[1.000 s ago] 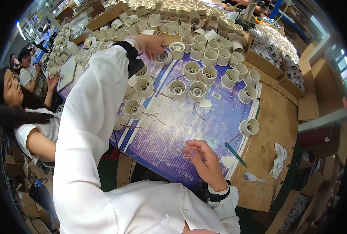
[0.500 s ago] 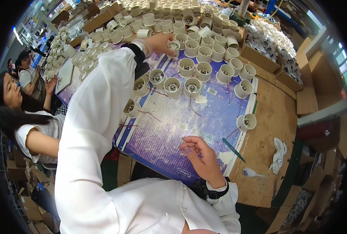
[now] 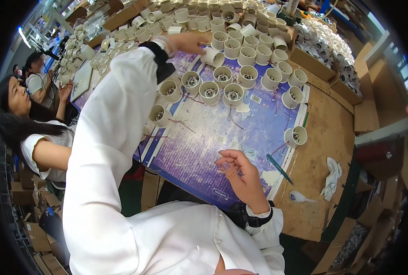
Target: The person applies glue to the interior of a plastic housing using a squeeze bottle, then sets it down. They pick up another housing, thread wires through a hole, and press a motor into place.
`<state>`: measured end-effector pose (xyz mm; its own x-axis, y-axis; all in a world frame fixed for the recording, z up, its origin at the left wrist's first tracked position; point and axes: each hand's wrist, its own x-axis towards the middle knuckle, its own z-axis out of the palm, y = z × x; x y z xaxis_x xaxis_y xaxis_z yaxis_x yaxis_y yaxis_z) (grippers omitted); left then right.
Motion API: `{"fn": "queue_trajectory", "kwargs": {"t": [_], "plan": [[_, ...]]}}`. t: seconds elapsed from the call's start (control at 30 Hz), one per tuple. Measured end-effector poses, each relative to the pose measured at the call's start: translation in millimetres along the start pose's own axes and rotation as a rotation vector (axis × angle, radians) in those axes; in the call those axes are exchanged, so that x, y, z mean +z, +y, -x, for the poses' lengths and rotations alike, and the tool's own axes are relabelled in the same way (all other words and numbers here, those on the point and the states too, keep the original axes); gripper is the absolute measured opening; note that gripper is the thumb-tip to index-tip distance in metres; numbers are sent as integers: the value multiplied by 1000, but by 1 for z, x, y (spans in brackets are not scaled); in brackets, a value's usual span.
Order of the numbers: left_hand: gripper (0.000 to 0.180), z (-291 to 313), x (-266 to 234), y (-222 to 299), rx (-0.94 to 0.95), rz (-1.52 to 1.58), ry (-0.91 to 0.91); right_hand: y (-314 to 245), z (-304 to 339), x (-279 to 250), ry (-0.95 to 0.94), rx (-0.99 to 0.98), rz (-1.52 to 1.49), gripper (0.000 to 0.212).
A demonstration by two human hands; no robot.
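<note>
My left arm stretches to the far side of the table. My left hand (image 3: 188,43) is open, with its fingers extended just above a cream-white plastic cup (image 3: 212,57) that lies tipped on its side. Nearer to me stand several similar cups, among them one cup (image 3: 233,95) with a metal fitting inside and thin dark red wires trailing from it. My right hand (image 3: 243,178) hovers over the near part of the purple printed board (image 3: 190,158). Its fingers are loosely bent, thumb apart, and nothing shows in them.
A teal pen-like tool (image 3: 279,168), a small white bottle (image 3: 300,197) and a crumpled white cloth (image 3: 332,178) lie at the right. Cartons of small white parts (image 3: 311,55) stand at the far right. Beyond my left arm sits another person (image 3: 48,137).
My left hand had its fingers around a cup at the far side; now it is off that cup, which lies on its side. My right hand stays nearly where it was.
</note>
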<state>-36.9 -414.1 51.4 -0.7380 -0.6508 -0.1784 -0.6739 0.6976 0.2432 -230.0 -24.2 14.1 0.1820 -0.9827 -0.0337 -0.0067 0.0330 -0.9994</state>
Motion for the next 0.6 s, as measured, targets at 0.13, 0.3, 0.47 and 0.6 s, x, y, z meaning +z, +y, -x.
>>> {"fn": "queue_trajectory", "kwargs": {"t": [0.13,0.3,0.47,0.6], "plan": [[87,48,-40,67,137,-45,-214,-2,2,-1,11,-21,15,27],[89,49,-8,77,-36,-41,-51,-3,3,3,-2,-33,10,27],[73,14,11,81,-109,-95,128,0,1,2,6,-18,7,27],[60,-4,21,67,-141,-257,205,-2,1,2,3,-23,36,27]]}}
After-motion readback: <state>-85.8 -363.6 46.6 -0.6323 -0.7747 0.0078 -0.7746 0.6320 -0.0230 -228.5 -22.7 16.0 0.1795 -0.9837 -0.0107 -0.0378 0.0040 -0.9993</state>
